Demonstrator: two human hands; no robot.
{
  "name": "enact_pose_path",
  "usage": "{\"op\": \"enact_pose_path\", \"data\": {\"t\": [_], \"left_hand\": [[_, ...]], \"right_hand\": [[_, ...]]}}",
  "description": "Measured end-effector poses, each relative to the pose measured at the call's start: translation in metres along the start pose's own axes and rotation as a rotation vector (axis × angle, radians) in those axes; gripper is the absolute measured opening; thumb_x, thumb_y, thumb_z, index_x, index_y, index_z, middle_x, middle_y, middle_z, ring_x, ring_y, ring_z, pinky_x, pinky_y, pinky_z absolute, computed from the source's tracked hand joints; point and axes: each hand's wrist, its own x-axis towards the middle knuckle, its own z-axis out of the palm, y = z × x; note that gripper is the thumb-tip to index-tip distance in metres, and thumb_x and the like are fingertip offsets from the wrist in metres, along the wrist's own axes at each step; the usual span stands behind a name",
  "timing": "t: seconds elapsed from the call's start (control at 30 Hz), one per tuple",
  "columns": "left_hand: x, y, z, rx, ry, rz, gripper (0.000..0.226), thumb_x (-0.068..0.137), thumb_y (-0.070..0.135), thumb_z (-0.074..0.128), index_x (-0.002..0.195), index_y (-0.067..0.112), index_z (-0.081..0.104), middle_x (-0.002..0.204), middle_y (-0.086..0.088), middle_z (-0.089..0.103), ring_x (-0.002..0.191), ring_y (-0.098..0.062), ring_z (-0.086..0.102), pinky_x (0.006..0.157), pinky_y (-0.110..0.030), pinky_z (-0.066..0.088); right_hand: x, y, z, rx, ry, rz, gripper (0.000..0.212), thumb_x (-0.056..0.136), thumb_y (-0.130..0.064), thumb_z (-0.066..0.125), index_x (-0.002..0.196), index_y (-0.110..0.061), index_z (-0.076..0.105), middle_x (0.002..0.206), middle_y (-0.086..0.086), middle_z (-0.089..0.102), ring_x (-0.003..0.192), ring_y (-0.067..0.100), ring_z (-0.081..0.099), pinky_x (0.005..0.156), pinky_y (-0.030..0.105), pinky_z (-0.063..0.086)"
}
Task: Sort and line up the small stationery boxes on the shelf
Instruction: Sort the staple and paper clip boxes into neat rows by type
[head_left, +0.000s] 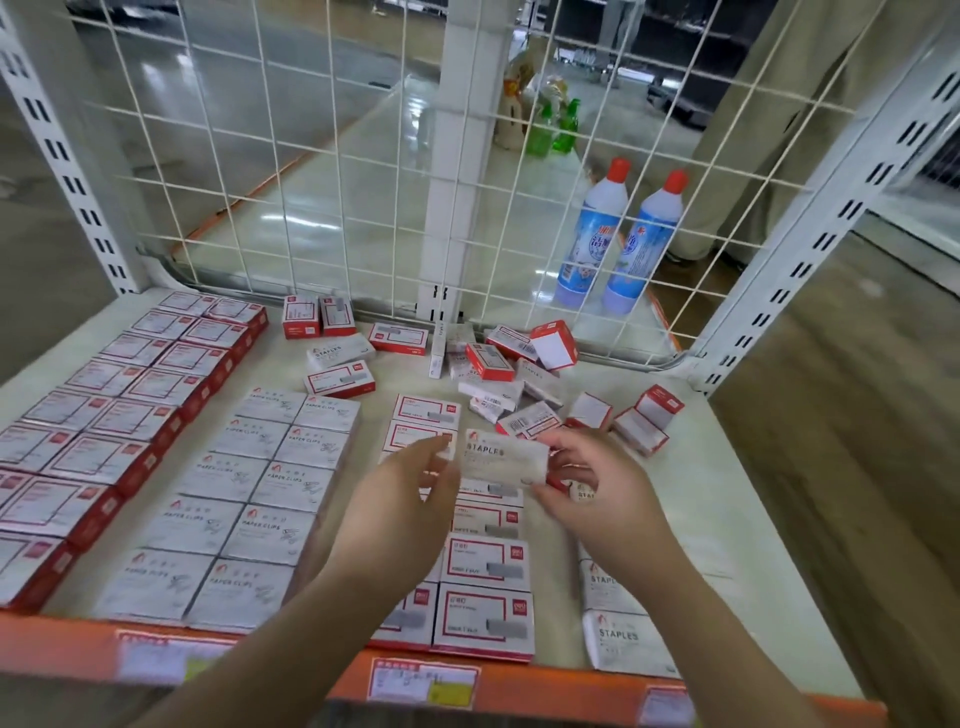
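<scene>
Above the shelf's middle, both hands hold a white box marked STAPLES (503, 458). My left hand (415, 488) touches its left end with its fingertips, and my right hand (597, 486) pinches its right end. Under them runs a column of red-framed boxes (483, 597). Grey PAPER CLIPS boxes (244, 509) lie in two lined-up columns at centre left. Red-sided boxes (93, 415) fill two columns at far left. Two STAPLES boxes (618, 618) lie at the front right. A loose heap of mixed boxes (509, 374) sits at the back.
The shelf board (727, 499) has an orange front rail (311, 670) with price labels. A white wire grid (363, 182) closes the back. Behind it stand two blue-and-white bottles with red caps (618, 239). White slotted uprights (831, 223) stand at both sides.
</scene>
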Motion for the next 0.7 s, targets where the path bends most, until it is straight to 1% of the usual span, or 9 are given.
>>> {"op": "enact_pose_path", "data": {"t": [0.07,0.1,0.17,0.33,0.4,0.47,0.53,0.63,0.7], "left_hand": [[-0.004,-0.002,-0.002,-0.034,0.009,-0.008,0.036,0.095,0.028,0.047,0.131,0.025,0.049,0.092,0.023,0.056,0.084,-0.001,0.057,0.064,-0.013,0.046],[-0.006,-0.003,-0.003,-0.052,0.006,-0.012,0.034,0.095,0.026,0.047,0.128,0.024,0.052,0.089,0.021,0.057,0.078,0.0,0.057,0.057,-0.011,0.045],[-0.01,-0.004,-0.004,-0.081,-0.013,-0.027,0.03,0.094,0.023,0.049,0.124,0.022,0.054,0.086,0.018,0.058,0.073,0.0,0.058,0.049,-0.008,0.045],[-0.018,-0.006,-0.004,-0.219,-0.068,-0.096,0.019,0.091,0.016,0.055,0.109,0.023,0.055,0.085,0.013,0.063,0.065,0.002,0.063,0.05,-0.009,0.048],[-0.02,-0.005,-0.002,-0.272,-0.077,-0.129,0.019,0.089,0.015,0.059,0.106,0.022,0.055,0.089,0.01,0.065,0.07,-0.001,0.064,0.051,-0.01,0.049],[-0.021,-0.005,0.0,-0.287,-0.075,-0.139,0.023,0.086,0.014,0.062,0.107,0.022,0.055,0.096,0.007,0.065,0.081,-0.006,0.064,0.052,-0.009,0.049],[-0.022,-0.004,0.002,-0.294,-0.069,-0.136,0.023,0.084,0.013,0.064,0.103,0.023,0.055,0.098,0.008,0.064,0.086,-0.008,0.064,0.055,-0.01,0.05],[-0.024,-0.001,0.003,-0.309,-0.055,-0.122,0.023,0.084,0.011,0.065,0.093,0.027,0.052,0.093,0.01,0.063,0.084,-0.005,0.063,0.056,-0.011,0.051],[-0.025,0.0,0.003,-0.319,-0.05,-0.122,0.023,0.084,0.009,0.064,0.094,0.026,0.052,0.093,0.011,0.063,0.084,-0.007,0.063,0.061,-0.015,0.055]], "right_hand": [[-0.007,-0.002,0.002,0.03,-0.012,-0.012,0.04,0.077,-0.01,0.071,0.103,-0.036,0.056,0.105,-0.016,0.057,0.093,-0.007,0.056,0.081,0.006,0.045],[-0.01,-0.003,0.002,0.046,-0.019,-0.016,0.04,0.077,-0.01,0.071,0.104,-0.036,0.057,0.107,-0.015,0.057,0.094,-0.008,0.055,0.082,0.006,0.044],[-0.016,-0.006,0.001,0.054,-0.044,-0.006,0.039,0.078,-0.011,0.07,0.106,-0.036,0.058,0.107,-0.016,0.057,0.095,-0.01,0.054,0.081,0.005,0.043],[-0.023,-0.006,0.0,0.016,-0.088,0.013,0.037,0.082,-0.015,0.068,0.108,-0.039,0.056,0.11,-0.019,0.056,0.1,-0.01,0.052,0.085,0.008,0.045],[-0.024,-0.006,-0.002,0.031,-0.096,0.02,0.039,0.083,-0.013,0.066,0.11,-0.04,0.056,0.11,-0.02,0.057,0.102,-0.008,0.053,0.085,0.009,0.045],[-0.025,-0.006,-0.004,0.036,-0.103,0.025,0.043,0.084,-0.011,0.064,0.109,-0.044,0.053,0.108,-0.025,0.056,0.103,-0.009,0.053,0.085,0.01,0.045],[-0.026,-0.007,-0.005,0.034,-0.101,0.02,0.045,0.084,-0.01,0.064,0.108,-0.046,0.052,0.107,-0.029,0.054,0.104,-0.01,0.052,0.086,0.011,0.044],[-0.027,-0.006,-0.005,0.016,-0.094,0.018,0.045,0.085,-0.012,0.064,0.104,-0.05,0.049,0.107,-0.032,0.052,0.104,-0.011,0.051,0.085,0.009,0.043],[-0.028,-0.005,-0.005,0.004,-0.09,0.022,0.045,0.085,-0.013,0.064,0.102,-0.052,0.047,0.105,-0.035,0.05,0.101,-0.015,0.049,0.079,0.004,0.042]]}}
